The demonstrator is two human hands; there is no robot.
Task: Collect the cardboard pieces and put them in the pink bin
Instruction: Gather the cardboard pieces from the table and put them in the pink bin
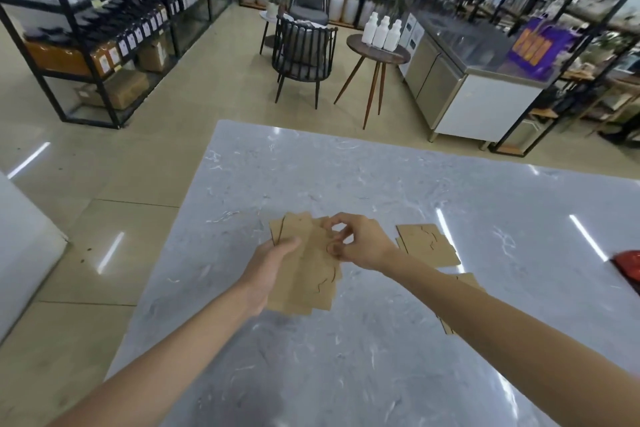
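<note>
Left hand: the left hand (273, 265) is closed on a fanned stack of cardboard pieces (311, 274), thumb laid over the top face, fingers hidden beneath.
Right hand: the right hand (360, 243) is held over the far right corner of the stack, thumb and forefinger pinched at the edge of the uppermost piece; the other fingers are curled loosely.
Stack: the pieces are held just above the marble table (346, 357), between the two hands, overlapped unevenly so that several corners stick out.
Loose pieces: a flat sheet (427, 245) is left on the table just right of the right hand; another piece (465, 279) is seen partly behind the right forearm, nearer the body.
Pink bin: not in view; its place cannot be told.
Red object: a red item (628, 265) is cut off by the frame edge, well to the right of the right hand.
Handling: the cardboard is judged light, thin and fairly stiff, with cut lines that could let it bend or tear. The smooth faces may slide over one another in a fan.
Hold: the stack is best squared first, then clamped across both faces near the middle; loose sheets are best lifted by an edge or corner.
</note>
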